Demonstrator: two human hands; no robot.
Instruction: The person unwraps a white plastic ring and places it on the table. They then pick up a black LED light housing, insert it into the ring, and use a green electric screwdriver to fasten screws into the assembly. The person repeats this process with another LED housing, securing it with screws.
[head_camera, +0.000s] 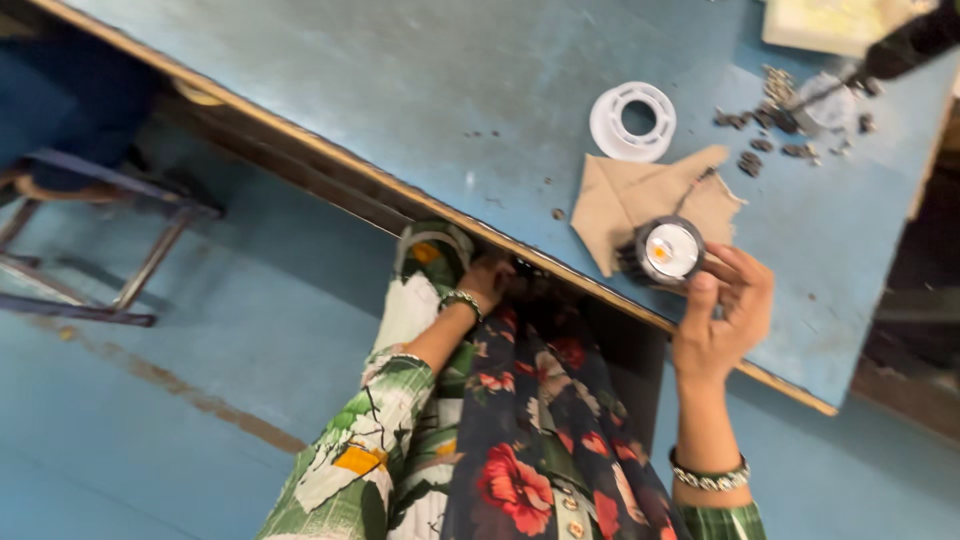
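My right hand (722, 312) grips a small round black part with a white face (668, 251) and holds it just above the near edge of the blue table (420, 90). Under that part lies a torn piece of brown paper (635, 195). My left hand (490, 278) is down below the table edge, over my lap in floral cloth, fingers curled; whether it holds anything is hidden by the edge. A white plastic ring (632, 121) lies on the table beyond the paper.
Several small dark screws (765, 135) are scattered at the far right of the table, next to a dark tool (905, 45) and a pale board (830, 22). A metal stool frame (110, 250) stands on the blue floor at left.
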